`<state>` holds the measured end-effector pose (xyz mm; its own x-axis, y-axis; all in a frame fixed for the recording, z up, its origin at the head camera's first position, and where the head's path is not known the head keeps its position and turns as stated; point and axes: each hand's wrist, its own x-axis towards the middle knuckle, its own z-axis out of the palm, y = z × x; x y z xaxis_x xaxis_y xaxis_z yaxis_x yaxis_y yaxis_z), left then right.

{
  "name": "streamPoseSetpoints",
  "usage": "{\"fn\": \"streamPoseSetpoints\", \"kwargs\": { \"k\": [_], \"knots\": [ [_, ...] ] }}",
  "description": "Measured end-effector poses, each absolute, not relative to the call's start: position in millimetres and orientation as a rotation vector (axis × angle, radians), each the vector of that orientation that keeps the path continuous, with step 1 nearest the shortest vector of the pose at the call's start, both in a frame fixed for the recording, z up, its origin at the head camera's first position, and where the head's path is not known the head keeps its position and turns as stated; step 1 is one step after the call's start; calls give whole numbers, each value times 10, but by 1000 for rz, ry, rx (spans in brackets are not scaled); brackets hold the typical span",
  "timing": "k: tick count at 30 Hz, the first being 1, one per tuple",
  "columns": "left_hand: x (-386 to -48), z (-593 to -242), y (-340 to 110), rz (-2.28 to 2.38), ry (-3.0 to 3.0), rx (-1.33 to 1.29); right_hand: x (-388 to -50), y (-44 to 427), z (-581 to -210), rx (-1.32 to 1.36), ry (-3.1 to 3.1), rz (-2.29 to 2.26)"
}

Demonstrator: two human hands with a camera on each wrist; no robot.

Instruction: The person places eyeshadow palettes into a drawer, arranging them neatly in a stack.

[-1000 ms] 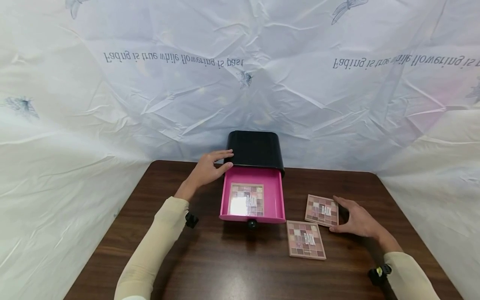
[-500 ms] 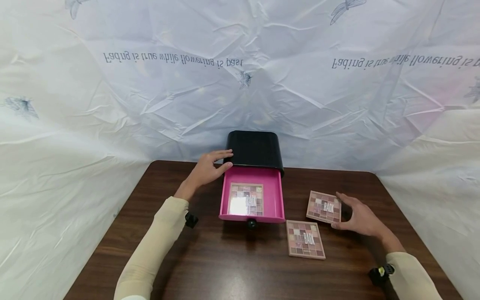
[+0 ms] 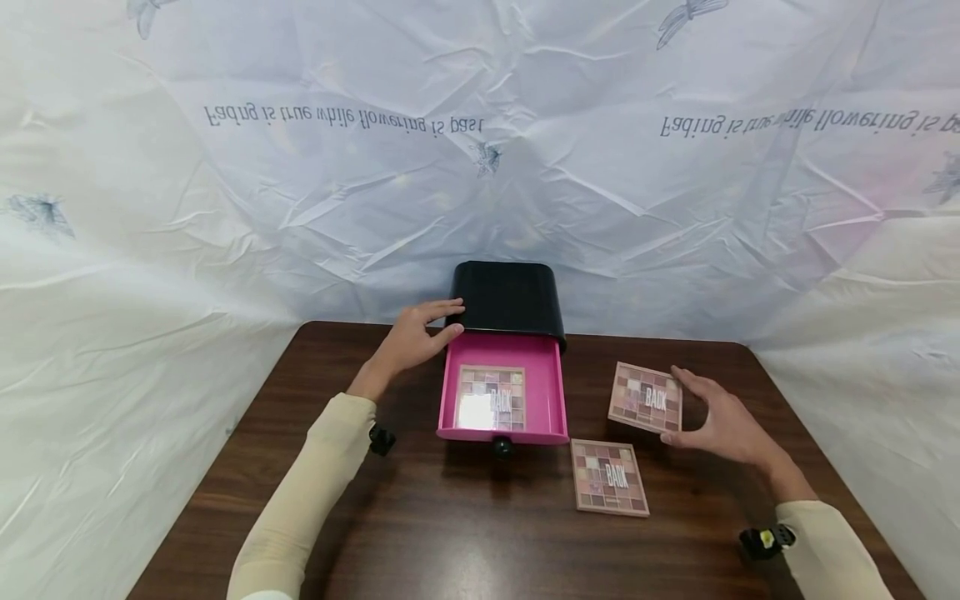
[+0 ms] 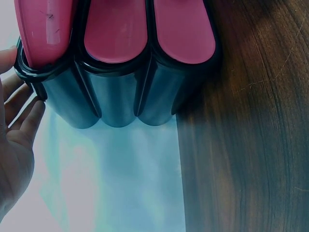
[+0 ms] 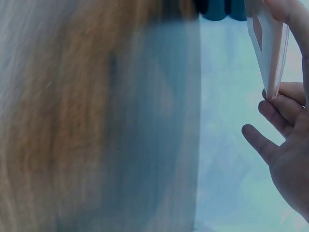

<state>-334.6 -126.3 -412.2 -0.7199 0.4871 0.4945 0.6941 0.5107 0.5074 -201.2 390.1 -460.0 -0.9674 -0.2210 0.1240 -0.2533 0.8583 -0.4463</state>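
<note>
My right hand (image 3: pixel 723 421) grips an eyeshadow palette (image 3: pixel 647 398) by its right side, off the table and tilted. In the right wrist view this palette (image 5: pixel 271 53) appears nearly edge-on between thumb and fingers. My left hand (image 3: pixel 412 336) rests on the left edge of a black drawer unit (image 3: pixel 510 296), its fingers fairly straight. The unit's pink top drawer (image 3: pixel 546 392) is pulled out, with another palette (image 3: pixel 491 400) lying at its left. A third palette (image 3: pixel 610 477) lies flat on the table, just right of the drawer's front.
The left wrist view shows stacked pink drawer fronts (image 4: pixel 116 34) below the opened one. A black knob (image 3: pixel 503 447) sticks out from the pulled-out drawer. The brown wooden table (image 3: pixel 450 533) ends at a white printed sheet (image 3: pixel 345 200) behind and at the sides.
My right hand has raised its palette off the table and away from the one lying beside it. My left hand, the drawer and the other palettes stay put.
</note>
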Motion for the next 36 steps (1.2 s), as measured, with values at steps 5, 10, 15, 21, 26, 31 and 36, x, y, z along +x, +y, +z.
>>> {"fn": "streamPoseSetpoints", "kwargs": {
  "k": [5, 10, 15, 21, 26, 31, 36],
  "knots": [
    [-3342, -4121, -1267, -1021, -2474, -985, -2006, 3820, -4480, 393, -2928, 706],
    [-3343, -4110, -1265, -1026, -2471, -993, -2008, 3740, -4364, 427, -2901, 690],
    [-3339, -4099, -1266, -1027, -2469, -1007, -1989, 3660, -4218, 445, -2888, 698],
    [-3338, -4094, -1271, -1023, -2471, -1006, -1967, 3533, -4051, 463, -2867, 659],
    [-3341, -4110, -1272, -1021, -2465, -1008, -1938, 3397, -3945, 510, -2812, 651],
    [-3345, -4122, -1273, -1025, -2469, -1004, -1926, 3237, -3850, 555, -2784, 652],
    [-3352, -4127, -1274, -1023, -2474, -999, -1935, 3067, -3768, 585, -2783, 655]
  ]
}}
